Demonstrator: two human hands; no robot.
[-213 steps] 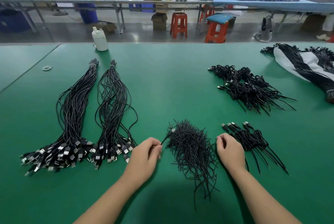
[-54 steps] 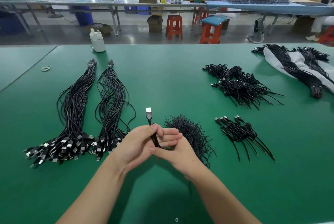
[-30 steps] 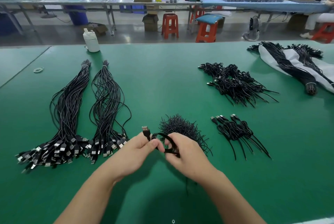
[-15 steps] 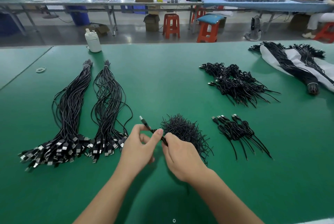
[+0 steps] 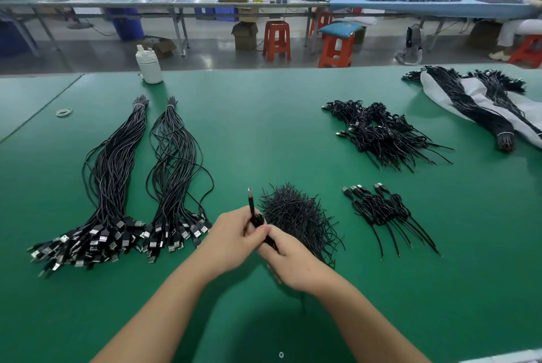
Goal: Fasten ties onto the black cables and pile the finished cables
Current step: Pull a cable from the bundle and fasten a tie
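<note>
Both hands meet low in the middle of the green felt-like table top (image 5: 264, 134). The left hand (image 5: 231, 241) has its fingers curled round a thin black cable with a plug end (image 5: 251, 206), and the plug sticks up out of the fist toward 12 o'clock. The right hand (image 5: 289, 257) sits just at 4 o'clock of the left one, fingers curled in and pinching the lower part of that same cable; the rest of the cable is hidden between the two hands, so I can't tell if a tie is on it.

Right behind the right hand, at about 1 o'clock, is a bristly heap of short black wire ties (image 5: 296, 216), and the knuckles partly cover its near edge. Further out at 3 o'clock lies a small pile of coiled, tied black cables (image 5: 381, 210) with tails fanning toward the viewer. At 1 to 2 o'clock, well apart, is a bigger tangled pile of tied black cables (image 5: 381, 134).

Out at 9 to 10 o'clock are two long banded bundles of loose black USB cables (image 5: 117, 175), metal plugs spread at the near end. A white plastic bottle (image 5: 149, 65) stands at the far edge, around 11 o'clock, and a white rubber band (image 5: 64, 112) lies at 10 o'clock. Far right, more black cable bundles on a white sheet (image 5: 481, 99).
</note>
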